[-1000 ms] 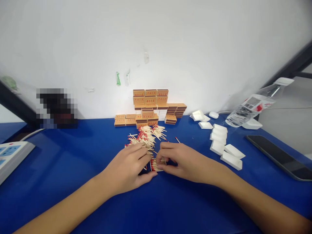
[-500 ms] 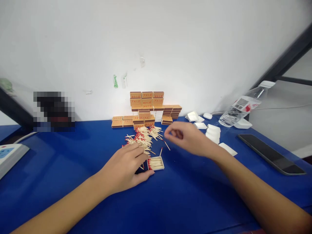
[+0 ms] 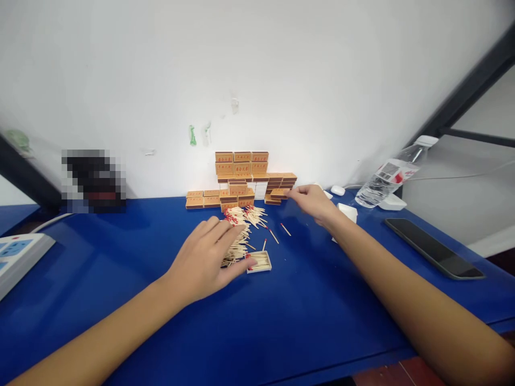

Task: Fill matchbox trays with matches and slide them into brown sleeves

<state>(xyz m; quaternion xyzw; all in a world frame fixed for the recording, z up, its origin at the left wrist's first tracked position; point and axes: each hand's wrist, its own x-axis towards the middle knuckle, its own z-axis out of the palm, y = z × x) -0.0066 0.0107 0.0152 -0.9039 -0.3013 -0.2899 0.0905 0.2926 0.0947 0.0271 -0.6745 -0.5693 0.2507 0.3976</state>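
Note:
My right hand (image 3: 311, 201) pinches the right end of an orange matchbox (image 3: 278, 193), which sits askew on top of another matchbox (image 3: 272, 200). My left hand (image 3: 211, 254) is open, its thumb over the left end of a white matchbox tray (image 3: 263, 268) filled with red-tipped matches. Under and behind those left fingers lies a loose pile of matches (image 3: 237, 222), partly hidden. A few single matches (image 3: 285, 229) lie on the blue table to the right of the pile.
Stacked matchboxes (image 3: 242, 169) stand against the wall. To the right are white trays (image 3: 346, 212), a small white case (image 3: 338, 190), a tilted plastic bottle (image 3: 392, 174) and a phone (image 3: 434, 247). A white power strip (image 3: 24, 260) lies at the left.
My right hand has moved back to the matchboxes and taken hold of one. Another single match now lies on the table. My left thumb has shifted onto the tray's end.

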